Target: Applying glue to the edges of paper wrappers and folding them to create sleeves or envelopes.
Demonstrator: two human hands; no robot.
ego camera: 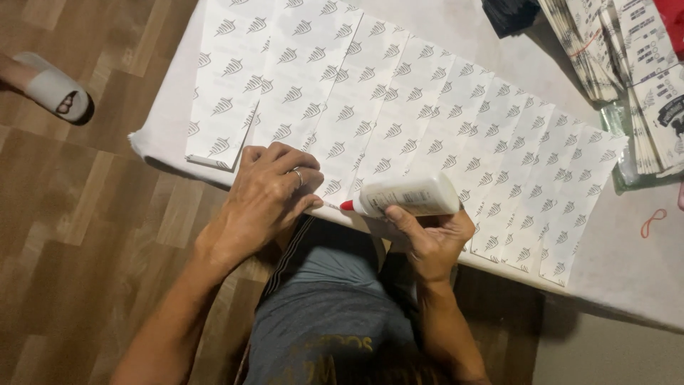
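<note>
Smooth white glue bottle point(412, 194), flat printed paper sheets point(399, 107)

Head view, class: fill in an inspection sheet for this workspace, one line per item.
Surface: white-covered table, edge toward the person.
Job's things: white glue bottle with red tip; overlapping row of printed paper sheets.
Clutter: stacks of printed papers, dark object, red rubber band.
Grippers: left hand presses the sheets' edge; right hand holds the bottle, tip at that edge.
Cables: nothing seen.
Surroundings: wood-pattern floor, another person's foot in a slipper.
</note>
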